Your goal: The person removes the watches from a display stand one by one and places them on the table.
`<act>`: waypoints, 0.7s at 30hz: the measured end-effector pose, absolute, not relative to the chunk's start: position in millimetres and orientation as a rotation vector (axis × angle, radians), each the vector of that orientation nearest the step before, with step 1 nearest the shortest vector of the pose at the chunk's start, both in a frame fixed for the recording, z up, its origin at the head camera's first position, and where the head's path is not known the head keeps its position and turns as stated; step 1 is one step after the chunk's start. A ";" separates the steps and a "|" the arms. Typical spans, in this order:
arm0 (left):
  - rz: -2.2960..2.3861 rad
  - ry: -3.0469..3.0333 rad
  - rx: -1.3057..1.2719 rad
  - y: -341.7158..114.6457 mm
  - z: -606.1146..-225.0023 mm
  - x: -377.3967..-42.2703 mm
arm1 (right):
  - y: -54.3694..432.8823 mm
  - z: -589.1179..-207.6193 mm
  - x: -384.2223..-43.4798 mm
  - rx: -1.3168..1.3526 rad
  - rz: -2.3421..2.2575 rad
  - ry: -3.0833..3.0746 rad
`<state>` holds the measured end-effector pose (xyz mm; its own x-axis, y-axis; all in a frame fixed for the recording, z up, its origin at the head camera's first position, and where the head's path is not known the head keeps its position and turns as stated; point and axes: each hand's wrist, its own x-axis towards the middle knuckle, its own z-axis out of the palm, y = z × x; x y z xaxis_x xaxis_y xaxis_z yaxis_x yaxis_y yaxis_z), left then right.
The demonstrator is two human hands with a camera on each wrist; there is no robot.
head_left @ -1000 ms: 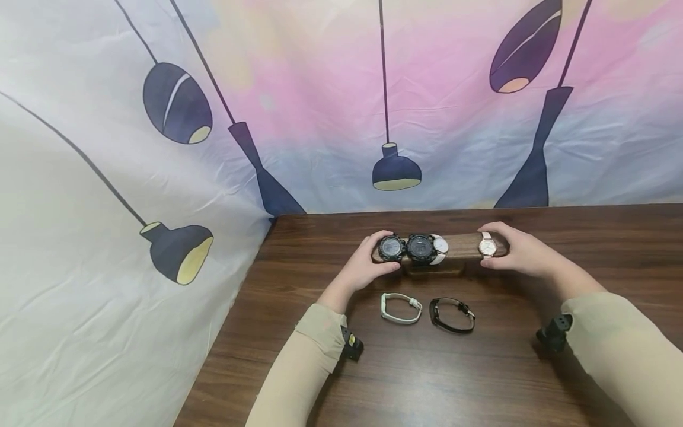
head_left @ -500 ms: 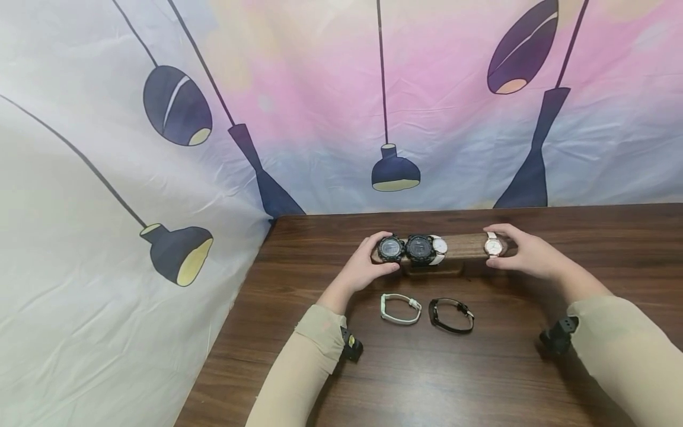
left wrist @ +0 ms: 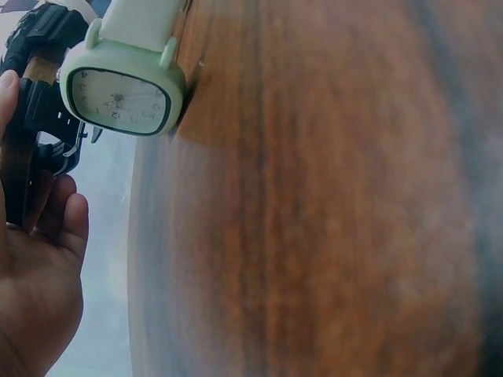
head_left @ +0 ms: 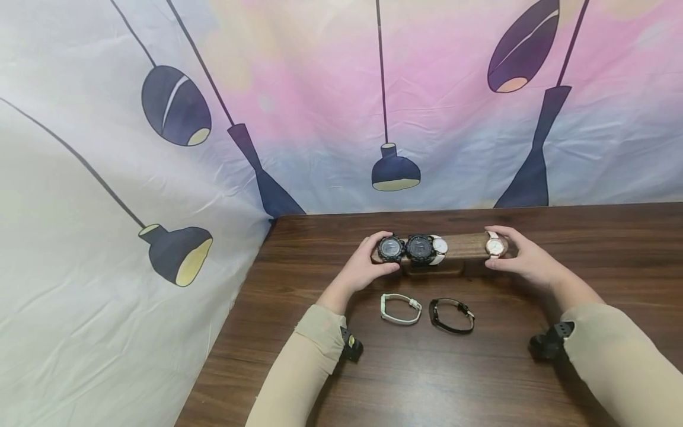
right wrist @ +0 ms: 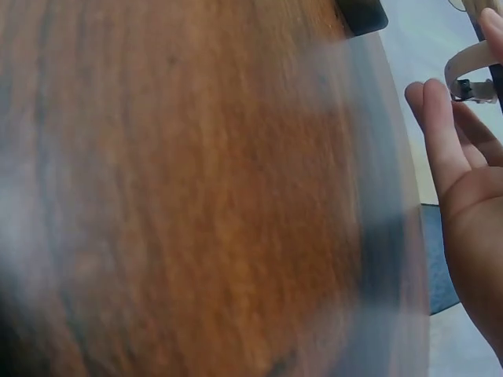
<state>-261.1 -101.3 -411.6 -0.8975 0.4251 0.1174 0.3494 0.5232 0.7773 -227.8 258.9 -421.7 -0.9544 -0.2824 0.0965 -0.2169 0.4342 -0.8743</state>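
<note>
"Where is the wooden stand?"

"On the table. With our left hand we curl thumb and fingers around its left end, by the chunky black watch."

"And our right hand?"

"We pinch the white-strapped watch near the other end. The pale green watch lies in front."

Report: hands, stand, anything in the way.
Left hand grips stand, right hand grips white watch at its right end. Stand holds four watches. Pale watch, dark watch lie in front, apparently not blocking.

Six watches, one wooden stand, one table, two wrist cameras, six printed lamps.
</note>
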 end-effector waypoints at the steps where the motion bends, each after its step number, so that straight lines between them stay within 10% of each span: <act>1: 1.330 2.663 0.678 -101.2 -411.5 -261.1 | 258.4 -422.5 -227.6 -0.450 -1.607 2.577; 21: 1.332 2.667 0.692 -101.3 -413.9 -264.2 | 257.2 -422.0 -226.8 -0.542 -1.872 2.362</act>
